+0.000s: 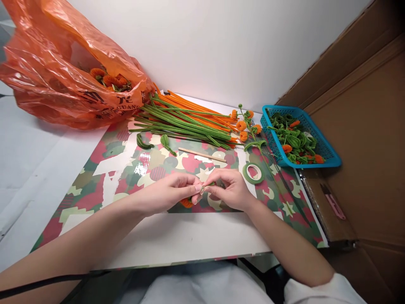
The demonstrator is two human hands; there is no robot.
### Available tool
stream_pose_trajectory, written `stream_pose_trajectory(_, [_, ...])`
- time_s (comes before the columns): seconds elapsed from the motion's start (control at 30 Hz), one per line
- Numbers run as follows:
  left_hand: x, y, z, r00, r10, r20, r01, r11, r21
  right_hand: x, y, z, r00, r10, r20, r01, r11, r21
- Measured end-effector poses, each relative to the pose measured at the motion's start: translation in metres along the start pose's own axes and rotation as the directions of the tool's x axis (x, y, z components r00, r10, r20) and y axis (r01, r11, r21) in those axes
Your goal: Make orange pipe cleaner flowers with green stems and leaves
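Both hands meet at the middle of the patterned mat. My left hand (177,190) is closed, its thumb and fingers pinching a small orange fuzzy flower (186,203) that shows beneath the fingers. Opposite it, my right hand (232,190) pinches a thin green stem piece (210,184) close to the left fingertips. Fingers hide most of the join. Just right of my right hand lies a roll of green floral tape (254,173). A thin wooden stick (202,155) rests beyond the hands, near two green fuzzy leaves, one of them a folded leaf (167,145).
Green pipe cleaners (190,122) and orange pipe cleaners (199,110) lie bundled at the back. An orange plastic bag (69,80) of flowers stands back left. At right are a finished flower spray (242,126), a blue basket (325,145) of leaves and flowers, and a pink cutter (335,204) beside cardboard.
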State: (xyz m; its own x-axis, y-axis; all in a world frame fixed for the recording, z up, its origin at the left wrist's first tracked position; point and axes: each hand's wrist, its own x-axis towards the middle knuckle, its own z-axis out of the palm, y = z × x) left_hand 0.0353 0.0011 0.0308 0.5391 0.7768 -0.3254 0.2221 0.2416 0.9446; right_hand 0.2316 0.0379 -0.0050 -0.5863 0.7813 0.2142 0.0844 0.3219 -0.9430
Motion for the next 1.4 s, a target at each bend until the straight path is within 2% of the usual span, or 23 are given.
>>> stream_pose_trajectory(0.07, [0.000, 0.000, 0.000, 1.000, -0.023, 0.019, 0.023, 1.000, 0.000, -0.001, -0.001, 0.001, 1.000, -0.006, 0.001, 0.006, 1.000, 0.007])
stream_pose_trajectory(0.17, [0.000, -0.001, 0.001, 0.999, -0.017, -0.042, 0.019, 0.999, 0.050, -0.002, -0.002, 0.001, 1.000, -0.007, 0.001, 0.007, 1.000, 0.005])
stream_pose_trajectory(0.27, [-0.001, -0.003, 0.003, 0.985, 0.065, -0.158, -0.035, 0.982, 0.184, -0.002, -0.004, 0.001, 1.000, 0.026, -0.009, -0.027, 0.999, -0.018])
stream_pose_trajectory(0.33, [-0.001, -0.005, 0.004, 0.963, 0.164, -0.214, -0.081, 0.933, 0.352, -0.002, -0.006, 0.001, 0.999, 0.039, -0.020, -0.039, 0.999, -0.024])
stream_pose_trajectory(0.43, [-0.001, -0.008, 0.007, 0.891, 0.386, -0.240, -0.155, 0.755, 0.638, -0.001, -0.008, 0.002, 0.998, 0.051, -0.036, -0.052, 0.998, -0.028])
stream_pose_trajectory(0.57, [0.001, -0.014, 0.010, 0.744, 0.633, -0.214, -0.160, 0.480, 0.862, -0.001, -0.009, 0.003, 0.995, 0.093, -0.047, -0.094, 0.996, -0.010])
stream_pose_trajectory(0.63, [0.002, -0.016, 0.011, 0.695, 0.694, -0.189, -0.178, 0.420, 0.890, -0.001, -0.009, 0.004, 0.993, 0.111, -0.036, -0.111, 0.994, 0.015])
stream_pose_trajectory(0.67, [0.002, -0.016, 0.011, 0.686, 0.705, -0.180, -0.196, 0.416, 0.888, -0.001, -0.008, 0.003, 0.993, 0.116, -0.030, -0.115, 0.993, 0.024])
stream_pose_trajectory(0.7, [0.001, -0.015, 0.011, 0.686, 0.706, -0.176, -0.216, 0.429, 0.877, -0.001, -0.008, 0.003, 0.993, 0.116, -0.027, -0.115, 0.993, 0.028])
stream_pose_trajectory(0.77, [0.000, -0.012, 0.010, 0.723, 0.666, -0.185, -0.257, 0.508, 0.822, -0.001, -0.008, 0.001, 0.996, 0.091, -0.025, -0.091, 0.996, 0.014])
stream_pose_trajectory(0.87, [-0.001, -0.007, 0.007, 0.846, 0.488, -0.216, -0.278, 0.749, 0.601, 0.000, -0.009, -0.002, 1.000, -0.020, -0.016, 0.020, 1.000, -0.022])
stream_pose_trajectory(0.93, [-0.001, -0.006, 0.005, 0.937, 0.293, -0.191, -0.220, 0.918, 0.331, 0.000, -0.010, -0.005, 0.993, -0.116, 0.012, 0.117, 0.993, -0.036])
stream_pose_trajectory(0.97, [-0.001, -0.007, 0.003, 0.968, 0.201, -0.149, -0.174, 0.969, 0.178, 0.000, -0.011, -0.006, 0.986, -0.162, 0.027, 0.163, 0.986, -0.037])
stream_pose_trajectory(1.03, [0.000, -0.008, 0.001, 0.997, 0.069, -0.032, -0.072, 0.994, -0.082, 0.000, -0.012, -0.007, 0.968, -0.246, 0.047, 0.247, 0.968, -0.031])
stream_pose_trajectory(1.1, [0.001, -0.009, 0.001, 0.999, 0.019, 0.038, -0.011, 0.982, -0.188, 0.000, -0.012, -0.007, 0.953, -0.298, 0.048, 0.300, 0.953, -0.035])
stream_pose_trajectory(1.13, [0.001, -0.009, 0.003, 1.000, 0.009, 0.026, -0.004, 0.986, -0.168, -0.001, -0.012, -0.007, 0.952, -0.303, 0.039, 0.304, 0.951, -0.047])
stream_pose_trajectory(1.2, [0.000, -0.008, 0.006, 0.994, 0.044, -0.098, -0.043, 0.999, 0.010, -0.001, -0.010, -0.006, 0.965, -0.262, 0.003, 0.262, 0.962, -0.071])
stream_pose_trajectory(1.23, [0.000, -0.008, 0.008, 0.974, 0.120, -0.194, -0.091, 0.984, 0.151, -0.002, -0.010, -0.005, 0.975, -0.221, -0.020, 0.219, 0.973, -0.076])
stream_pose_trajectory(1.27, [0.000, -0.008, 0.010, 0.928, 0.236, -0.287, -0.143, 0.940, 0.310, -0.002, -0.009, -0.003, 0.983, -0.176, -0.043, 0.173, 0.982, -0.074])
stream_pose_trajectory(1.3, [0.000, -0.008, 0.012, 0.853, 0.386, -0.351, -0.197, 0.861, 0.469, -0.002, -0.008, -0.002, 0.989, -0.131, -0.063, 0.127, 0.990, -0.066])
stream_pose_trajectory(1.33, [0.000, -0.009, 0.013, 0.765, 0.528, -0.369, -0.228, 0.758, 0.611, -0.003, -0.008, -0.001, 0.993, -0.089, -0.076, 0.085, 0.995, -0.057])
stream_pose_trajectory(1.4, [0.002, -0.012, 0.013, 0.605, 0.740, -0.295, -0.248, 0.527, 0.813, -0.003, -0.007, 0.002, 0.996, -0.020, -0.092, 0.016, 0.999, -0.036])
